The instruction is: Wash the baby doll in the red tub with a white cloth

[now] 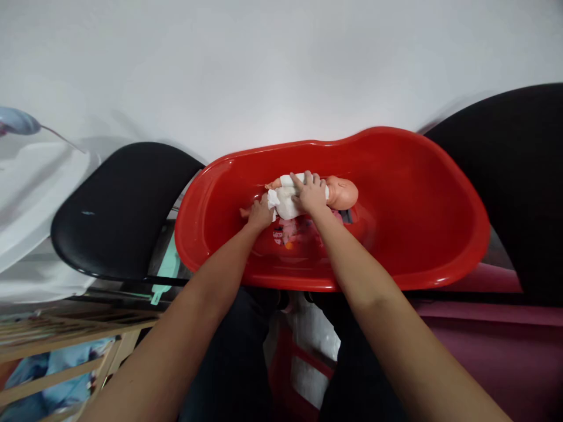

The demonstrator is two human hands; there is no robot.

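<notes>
A baby doll lies on its back in a red baby bathtub, its head to the right and its feet to the left. It wears a white shirt. Around the doll's legs, my left hand is closed on the bunched white hem of the shirt; part of the legs is hidden behind it. Spread fingers of my right hand rest flat on the doll's upper chest, near the neck. Under the doll, a pink cartoon print shows on the tub floor.
A black chair seat stands left of the tub, and another black chair is at the right. White plastic basins lie far left. Below them is a wooden rack with blue cloth. A white wall rises behind the tub.
</notes>
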